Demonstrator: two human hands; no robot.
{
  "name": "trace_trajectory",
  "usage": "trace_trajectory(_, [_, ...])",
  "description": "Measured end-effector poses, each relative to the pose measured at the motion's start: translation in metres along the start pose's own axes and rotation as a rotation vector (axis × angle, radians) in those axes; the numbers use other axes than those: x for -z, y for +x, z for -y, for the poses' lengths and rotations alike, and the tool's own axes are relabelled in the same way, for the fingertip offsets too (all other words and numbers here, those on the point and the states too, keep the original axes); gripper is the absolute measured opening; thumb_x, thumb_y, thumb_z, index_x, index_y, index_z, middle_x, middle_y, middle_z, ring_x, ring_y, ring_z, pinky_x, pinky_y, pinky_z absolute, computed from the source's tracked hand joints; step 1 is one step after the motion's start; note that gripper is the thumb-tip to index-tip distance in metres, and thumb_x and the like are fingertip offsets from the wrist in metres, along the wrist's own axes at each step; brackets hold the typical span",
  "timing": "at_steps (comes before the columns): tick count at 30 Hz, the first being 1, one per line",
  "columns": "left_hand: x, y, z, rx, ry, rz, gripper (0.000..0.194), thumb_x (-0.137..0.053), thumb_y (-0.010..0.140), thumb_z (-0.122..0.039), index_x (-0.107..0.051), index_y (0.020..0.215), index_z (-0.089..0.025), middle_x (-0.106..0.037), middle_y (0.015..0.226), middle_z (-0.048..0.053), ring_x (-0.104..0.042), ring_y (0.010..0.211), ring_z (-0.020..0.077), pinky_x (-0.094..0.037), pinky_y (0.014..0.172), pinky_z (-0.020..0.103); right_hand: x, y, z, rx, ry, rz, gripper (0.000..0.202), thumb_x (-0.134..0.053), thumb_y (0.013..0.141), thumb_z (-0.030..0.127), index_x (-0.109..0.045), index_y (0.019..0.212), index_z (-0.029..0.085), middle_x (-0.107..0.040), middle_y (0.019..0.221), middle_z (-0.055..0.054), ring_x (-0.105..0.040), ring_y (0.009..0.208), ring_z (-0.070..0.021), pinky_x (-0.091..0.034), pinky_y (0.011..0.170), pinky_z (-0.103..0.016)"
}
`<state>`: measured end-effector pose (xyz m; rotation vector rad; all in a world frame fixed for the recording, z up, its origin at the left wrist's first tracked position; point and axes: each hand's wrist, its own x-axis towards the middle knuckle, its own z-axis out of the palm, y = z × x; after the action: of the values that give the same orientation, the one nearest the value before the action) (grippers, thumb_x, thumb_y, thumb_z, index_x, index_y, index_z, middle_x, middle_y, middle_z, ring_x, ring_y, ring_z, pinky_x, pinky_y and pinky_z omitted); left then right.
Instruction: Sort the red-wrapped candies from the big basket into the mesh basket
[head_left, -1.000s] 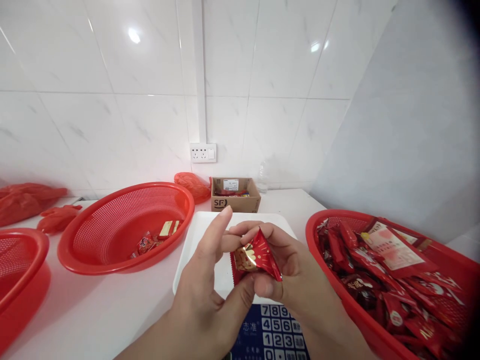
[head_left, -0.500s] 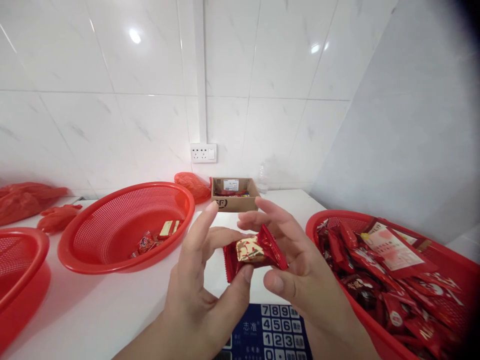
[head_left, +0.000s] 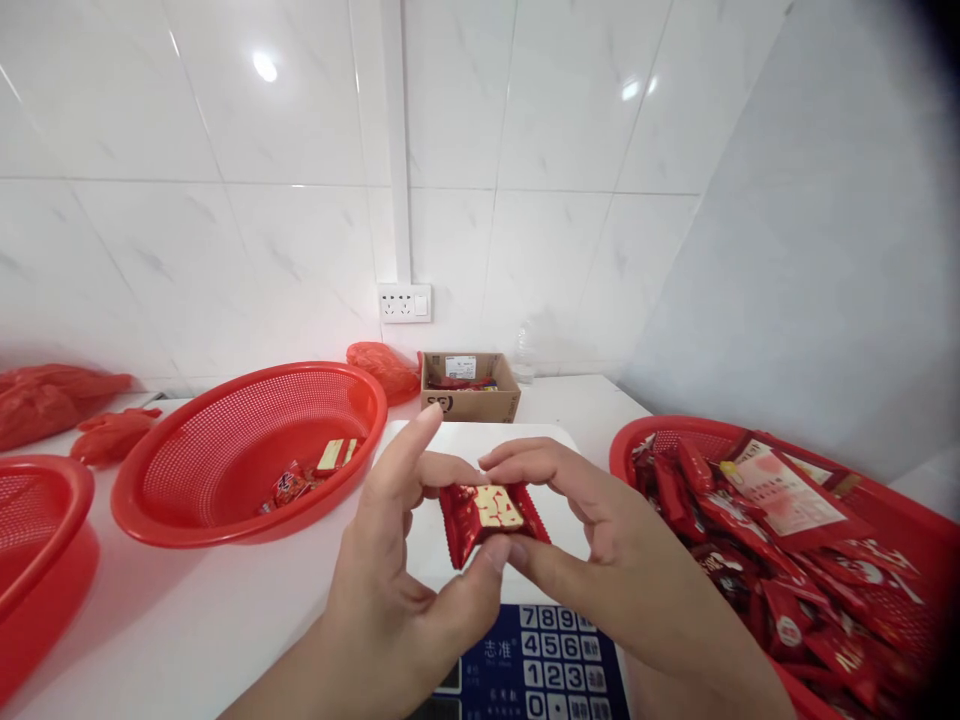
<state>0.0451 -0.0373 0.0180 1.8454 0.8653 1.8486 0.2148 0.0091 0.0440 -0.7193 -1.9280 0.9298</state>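
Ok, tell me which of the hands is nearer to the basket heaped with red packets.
Right. The right hand is left of the basket, at the nearer end of a red wrapped sweet; the left hand is farther away, at the sweet's other end.

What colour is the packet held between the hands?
The packet is red, with a pale-gold middle patterned in red; best seen in the head view.

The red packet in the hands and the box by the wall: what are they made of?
The red packet looks like glossy plastic film, perhaps metallised: it shines, creases and has zigzag-cut ends. The box looks like matt brown cardboard, judging by its dull tan sides and dark printing.
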Motion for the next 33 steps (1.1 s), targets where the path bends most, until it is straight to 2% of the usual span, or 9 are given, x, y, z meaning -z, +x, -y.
trace_trajectory(4, [-0.001, 0.002, -0.001, 0.089, -0.093, -0.011, 0.086, -0.078, 0.082, -0.011, -0.042, 0.145, -0.055, -0.061, 0.128, -0.002, -0.065, 0.112, 0.0172, -0.06, 0.094, 0.029, -0.003, -0.002, -0.002, 0.0, 0.158, -0.027, 0.028, -0.07, 0.081, 0.015, -0.066, 0.103, 0.032, -0.071, 0.11, 0.004, -0.064, 0.107, -0.0168, -0.051, 0.095, -0.031])
trace_trajectory(10, [0.001, 0.009, -0.001, 0.221, -0.239, -0.025, 0.074, -0.076, 0.085, -0.012, -0.049, 0.14, -0.053, -0.069, 0.099, -0.006, -0.069, 0.095, 0.0112, -0.058, 0.095, 0.025, -0.001, 0.002, -0.003, -0.077, 0.116, 0.062, 0.02, -0.071, 0.082, 0.023, -0.065, 0.101, 0.028, -0.068, 0.107, 0.001, -0.061, 0.105, -0.0199, -0.046, 0.098, -0.037])
trace_trajectory(15, [0.0, 0.009, 0.001, 0.177, -0.247, -0.044, 0.084, -0.073, 0.086, -0.007, -0.041, 0.143, -0.059, -0.069, 0.103, -0.007, -0.07, 0.087, 0.01, -0.062, 0.086, 0.025, -0.001, 0.004, 0.0, -0.103, 0.082, 0.071, 0.016, -0.069, 0.082, 0.028, -0.065, 0.097, 0.026, -0.067, 0.107, -0.001, -0.06, 0.106, -0.0216, -0.046, 0.097, -0.038])
trace_trajectory(19, [0.0, 0.009, 0.004, 0.143, -0.079, -0.075, 0.096, -0.077, 0.084, -0.01, -0.028, 0.147, -0.064, -0.058, 0.135, -0.004, -0.07, 0.086, 0.0104, -0.064, 0.084, 0.029, 0.003, 0.004, -0.001, -0.118, -0.106, -0.013, 0.011, -0.065, 0.082, 0.027, -0.064, 0.093, 0.026, -0.068, 0.095, 0.001, -0.063, 0.093, -0.0204, -0.048, 0.088, -0.036])
trace_trajectory(21, [0.002, 0.01, 0.004, 0.124, 0.0, -0.121, 0.096, -0.078, 0.083, -0.015, -0.027, 0.149, -0.063, -0.046, 0.15, -0.003, -0.068, 0.103, 0.0149, -0.061, 0.096, 0.036, 0.009, 0.006, -0.006, -0.122, -0.304, -0.125, 0.011, -0.064, 0.084, 0.03, -0.064, 0.095, 0.027, -0.069, 0.097, 0.0, -0.063, 0.094, -0.0216, -0.048, 0.087, -0.037])
trace_trajectory(23, [0.005, 0.013, 0.002, 0.059, 0.028, -0.201, 0.087, -0.077, 0.085, -0.018, -0.033, 0.148, -0.06, -0.041, 0.154, -0.005, -0.061, 0.12, 0.0191, -0.052, 0.109, 0.043, 0.017, 0.009, -0.014, -0.183, -0.552, -0.158, 0.012, -0.061, 0.088, 0.032, -0.063, 0.098, 0.026, -0.07, 0.102, -0.001, -0.063, 0.098, -0.0233, -0.048, 0.084, -0.037])
trace_trajectory(26, [0.008, 0.016, -0.001, -0.025, 0.019, -0.336, 0.069, -0.071, 0.09, -0.02, -0.045, 0.143, -0.055, -0.046, 0.149, -0.005, -0.049, 0.134, 0.0219, -0.04, 0.119, 0.048, 0.024, 0.016, -0.029, -0.335, -0.805, 0.005, 0.009, -0.057, 0.091, 0.03, -0.063, 0.094, 0.023, -0.071, 0.104, -0.004, -0.065, 0.094, -0.0248, -0.048, 0.076, -0.037])
trace_trajectory(30, [0.009, 0.017, -0.003, -0.058, 0.027, -0.386, 0.061, -0.069, 0.092, -0.019, -0.05, 0.141, -0.051, -0.051, 0.143, -0.004, -0.039, 0.144, 0.0222, -0.033, 0.122, 0.047, 0.019, 0.025, -0.047, -0.385, -0.857, 0.163, 0.009, -0.059, 0.086, 0.017, -0.068, 0.085, 0.019, -0.075, 0.097, -0.008, -0.07, 0.086, -0.0275, -0.049, 0.069, -0.038])
trace_trajectory(33, [0.01, 0.017, -0.002, -0.067, 0.032, -0.376, 0.06, -0.069, 0.092, -0.02, -0.05, 0.141, -0.049, -0.053, 0.142, -0.003, -0.042, 0.142, 0.0221, -0.034, 0.122, 0.046, 0.018, 0.028, -0.05, -0.371, -0.858, 0.188, 0.023, -0.063, 0.085, 0.018, -0.073, 0.106, 0.018, -0.076, 0.118, -0.011, -0.07, 0.107, -0.0332, -0.054, 0.081, -0.043])
